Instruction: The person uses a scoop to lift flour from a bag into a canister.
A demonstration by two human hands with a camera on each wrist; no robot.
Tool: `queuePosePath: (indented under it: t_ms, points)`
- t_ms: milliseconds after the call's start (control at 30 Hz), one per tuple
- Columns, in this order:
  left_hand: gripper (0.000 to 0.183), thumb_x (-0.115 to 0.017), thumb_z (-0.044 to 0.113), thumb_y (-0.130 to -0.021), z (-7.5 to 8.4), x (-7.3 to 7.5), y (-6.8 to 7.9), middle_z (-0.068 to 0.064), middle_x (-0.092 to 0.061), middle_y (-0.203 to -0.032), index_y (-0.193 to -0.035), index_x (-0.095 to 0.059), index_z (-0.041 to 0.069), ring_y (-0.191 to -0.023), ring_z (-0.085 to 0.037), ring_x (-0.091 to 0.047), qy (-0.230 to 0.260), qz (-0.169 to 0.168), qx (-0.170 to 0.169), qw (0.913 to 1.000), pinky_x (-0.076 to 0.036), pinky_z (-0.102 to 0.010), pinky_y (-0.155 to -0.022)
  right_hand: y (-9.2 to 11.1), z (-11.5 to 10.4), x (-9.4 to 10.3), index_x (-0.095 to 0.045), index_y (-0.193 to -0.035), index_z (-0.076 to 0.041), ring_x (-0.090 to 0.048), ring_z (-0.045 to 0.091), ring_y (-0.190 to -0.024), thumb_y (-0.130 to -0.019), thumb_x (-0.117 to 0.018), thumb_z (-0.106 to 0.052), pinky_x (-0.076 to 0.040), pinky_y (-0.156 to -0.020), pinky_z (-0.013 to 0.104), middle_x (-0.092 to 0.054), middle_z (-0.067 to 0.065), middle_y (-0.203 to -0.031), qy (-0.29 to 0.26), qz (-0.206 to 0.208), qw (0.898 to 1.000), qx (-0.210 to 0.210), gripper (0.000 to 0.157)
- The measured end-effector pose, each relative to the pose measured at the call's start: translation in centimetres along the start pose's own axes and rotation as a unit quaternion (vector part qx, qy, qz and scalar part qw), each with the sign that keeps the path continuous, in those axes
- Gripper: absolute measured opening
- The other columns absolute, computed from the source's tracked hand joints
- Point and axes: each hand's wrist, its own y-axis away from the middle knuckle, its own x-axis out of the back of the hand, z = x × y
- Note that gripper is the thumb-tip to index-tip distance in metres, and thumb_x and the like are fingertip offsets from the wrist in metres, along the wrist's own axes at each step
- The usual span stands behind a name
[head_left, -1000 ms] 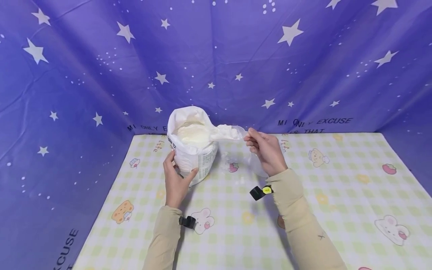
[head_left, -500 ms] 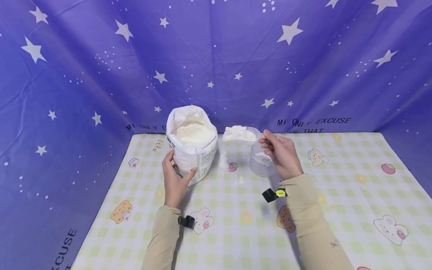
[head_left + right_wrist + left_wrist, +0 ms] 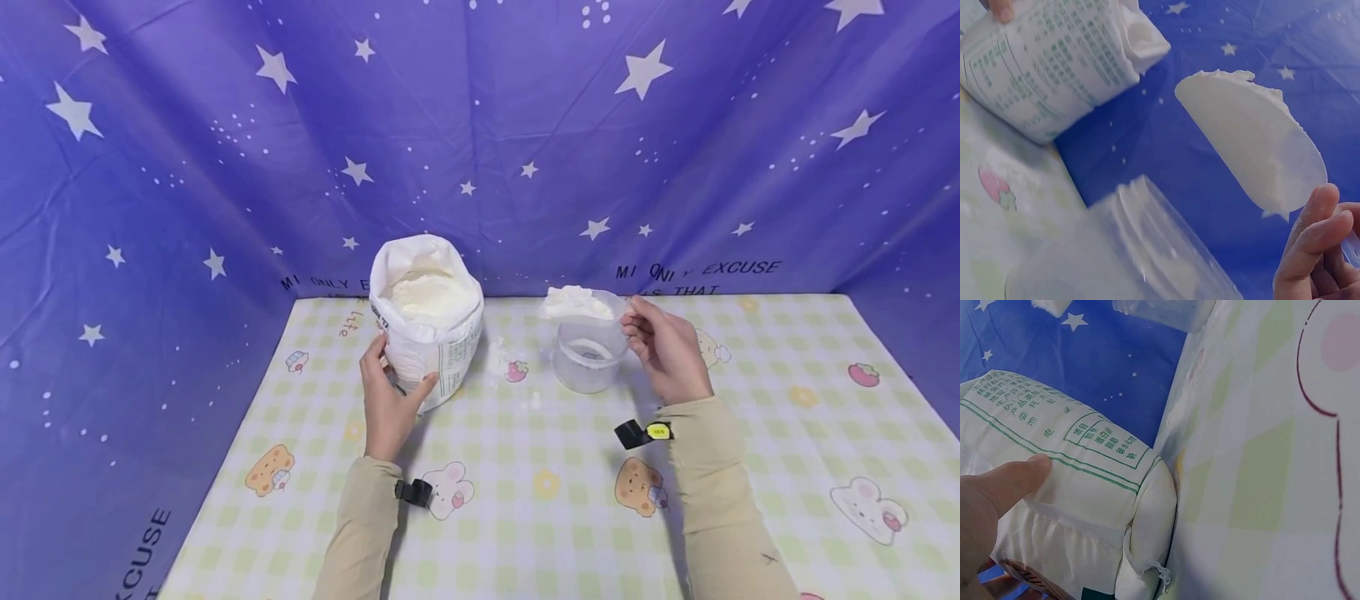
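In front of me a violet-blue curtain (image 3: 495, 221) fills the upper half of the frame and runs down the left edge, scattered with white stars (image 3: 643, 71), black lettering (image 3: 742, 267) near its foot. Below, the table (image 3: 540, 554) shows pale green checks and cartoon animals (image 3: 870, 511).

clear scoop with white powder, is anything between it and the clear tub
Nothing visible: the right wrist view shows open space between the scoop and the clear tub. The right hand holds the scoop from the side, and the white bag stands apart, to the left.
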Motion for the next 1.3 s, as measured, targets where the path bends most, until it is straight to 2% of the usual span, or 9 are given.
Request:
queuePosePath:
  t_ms: [433, 567, 733, 967, 1100, 1300]
  points:
    - [0.094, -0.086, 0.011, -0.076, 0.0, 0.1, 0.0, -0.016, -0.033, -0.150, -0.150, -0.028, 0.005, -0.130, -0.031, -0.043, -0.001, 0.003, 0.004, 1.0000, -0.042, -0.043, -0.109, 0.2, -0.9, 2.9, -0.071, -0.081, -0.006, -0.060, 0.006, -0.061, -0.094, -0.069, -0.017, -0.051, -0.050, 0.015, -0.067, 0.000, -0.072, -0.006, 0.023, 1.000, 0.006, 0.017]
    - [0.094, -0.086, 0.011, -0.076, -0.1, 0.1, 0.0, -0.016, -0.033, -0.150, -0.150, -0.028, 0.005, -0.129, -0.031, -0.044, -0.001, 0.003, 0.003, 1.0000, -0.043, -0.043, -0.108, 0.1, -1.1, 3.4, -0.071, -0.080, -0.007, -0.059, 0.006, -0.060, -0.093, -0.070, -0.018, -0.050, -0.049, 0.015, -0.067, -0.001, -0.071, 0.021, 0.042, 0.999, 0.011, 0.017]
    - [0.093, -0.086, 0.011, -0.076, -0.2, 0.1, 0.1, -0.016, -0.034, -0.148, -0.149, -0.029, 0.006, -0.130, -0.030, -0.043, 0.001, 0.003, -0.002, 1.0000, -0.042, -0.042, -0.109, 0.2, -1.3, 3.6, -0.071, -0.079, -0.009, -0.059, 0.005, -0.060, -0.094, -0.070, -0.021, -0.048, -0.048, 0.015, -0.067, -0.002, -0.070, 0.080, 0.068, 0.994, 0.031, 0.019]
    - [0.094, -0.086, 0.012, -0.076, -0.1, 0.0, 0.0, -0.016, -0.034, -0.149, -0.150, -0.029, 0.006, -0.132, -0.029, -0.041, -0.003, 0.002, -0.005, 1.0000, -0.042, -0.042, -0.109, 0.3, -1.2, 3.3, -0.070, -0.082, -0.006, -0.060, 0.005, -0.058, -0.094, -0.069, -0.022, -0.048, -0.046, 0.014, -0.068, -0.003, -0.069, 0.144, 0.097, 0.982, 0.076, 0.020]
    - [0.094, -0.086, 0.011, -0.076, 0.0, 0.0, 0.1, -0.017, -0.033, -0.148, -0.150, -0.028, 0.005, -0.134, -0.029, -0.040, -0.003, 0.001, -0.007, 1.0000, -0.042, -0.042, -0.109, 0.5, -1.4, 2.8, -0.070, -0.081, -0.008, -0.061, 0.005, -0.056, -0.093, -0.070, -0.026, -0.048, -0.046, 0.015, -0.069, -0.005, -0.067, 0.196, 0.119, 0.969, 0.096, 0.022]
    - [0.093, -0.086, 0.011, -0.076, 0.0, 0.1, 0.1, -0.017, -0.034, -0.147, -0.149, -0.029, 0.006, -0.133, -0.030, -0.041, -0.004, 0.002, -0.008, 1.0000, -0.043, -0.044, -0.109, 0.8, -1.8, 1.8, -0.072, -0.076, -0.015, -0.061, 0.005, -0.052, -0.093, -0.069, -0.027, -0.047, -0.044, 0.017, -0.069, -0.008, -0.063, 0.269, 0.147, 0.944, 0.124, 0.021]
